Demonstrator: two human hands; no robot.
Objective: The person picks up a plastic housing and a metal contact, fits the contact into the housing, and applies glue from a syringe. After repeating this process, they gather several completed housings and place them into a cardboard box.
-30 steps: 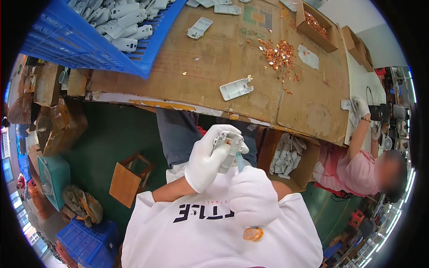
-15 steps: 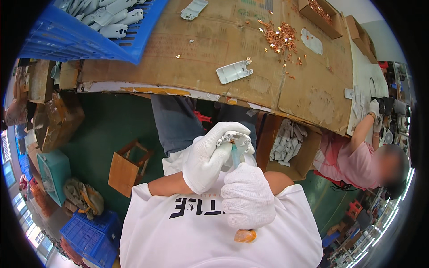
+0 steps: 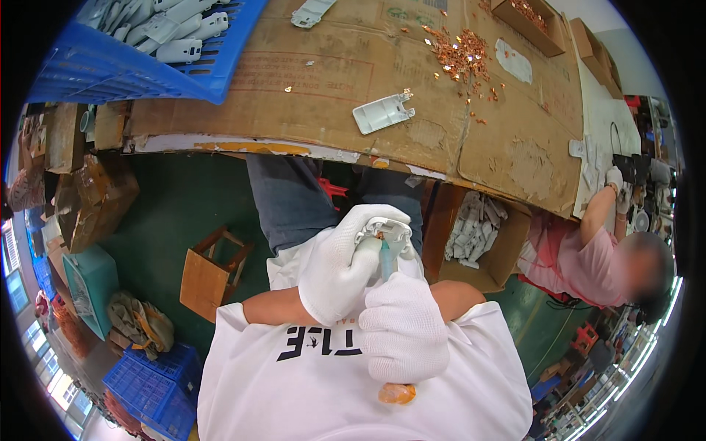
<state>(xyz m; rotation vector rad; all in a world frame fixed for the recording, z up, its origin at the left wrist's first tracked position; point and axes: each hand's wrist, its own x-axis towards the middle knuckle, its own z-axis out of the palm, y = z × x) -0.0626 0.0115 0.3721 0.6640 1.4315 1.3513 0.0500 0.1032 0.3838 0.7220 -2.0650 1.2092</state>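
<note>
My left hand, in a white knit glove, is closed around a small white plastic housing in front of my chest. A bit of copper colour shows at the housing's inner edge. My right hand, gloved too, makes a fist around a hand tool with a teal shaft and an orange butt end. The shaft points up at the housing, and its tip meets the copper-coloured spot; whether it presses there is hard to see. On the cardboard-covered table lies another white plastic housing.
Small copper pieces lie heaped on the table, with more in a cardboard tray. A blue crate of white housings stands at the left. White parts fill a box below the table. At right, a co-worker sits.
The view has shifted slightly. My left hand keeps the housing, and my right fist with the tool sits a little lower and to the left, its shaft still at the housing.
</note>
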